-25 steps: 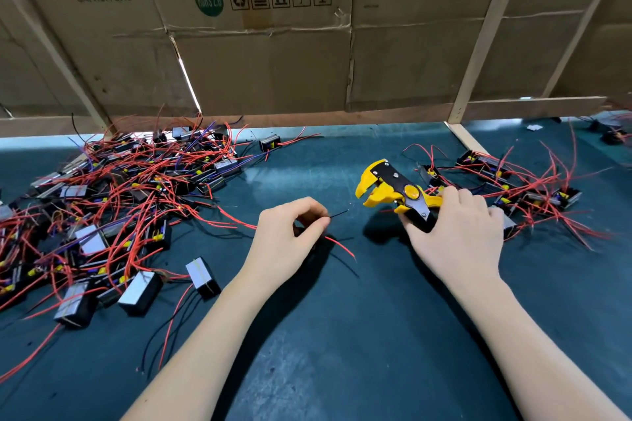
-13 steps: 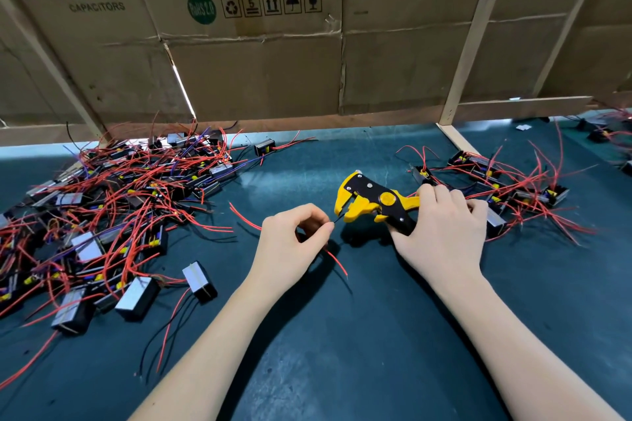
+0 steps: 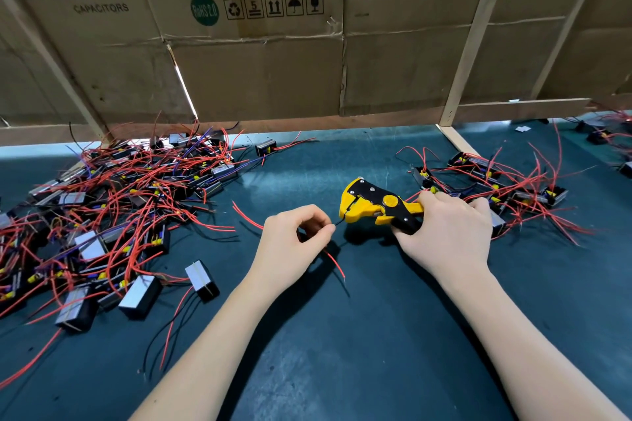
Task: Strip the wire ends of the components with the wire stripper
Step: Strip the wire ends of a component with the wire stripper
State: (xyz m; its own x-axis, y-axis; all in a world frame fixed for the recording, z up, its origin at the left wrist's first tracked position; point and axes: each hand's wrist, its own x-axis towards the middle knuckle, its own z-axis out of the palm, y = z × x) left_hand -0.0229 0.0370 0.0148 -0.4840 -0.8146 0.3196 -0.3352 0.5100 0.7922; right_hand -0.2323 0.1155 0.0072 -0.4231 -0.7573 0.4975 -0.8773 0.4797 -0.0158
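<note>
My right hand (image 3: 448,232) grips the handles of a yellow and black wire stripper (image 3: 371,204), whose jaws point left. My left hand (image 3: 290,246) pinches a thin black wire (image 3: 339,222) between thumb and forefinger, and the wire's tip sits in the stripper's jaws. A red wire (image 3: 337,263) trails from under my left hand toward me; another red wire (image 3: 246,215) sticks out behind it. The component these wires belong to is hidden in my left palm.
A big tangled pile of black box components with red wires (image 3: 102,208) lies on the dark green mat (image 3: 342,352) at the left. A smaller pile (image 3: 506,188) sits right, behind my right hand. Cardboard sheets on wooden battens (image 3: 273,72) wall off the back.
My right hand has brought the stripper left and down to the wire, whose tip is now in the jaws. The jaws look more closed than before. My left hand has stayed about in place.
</note>
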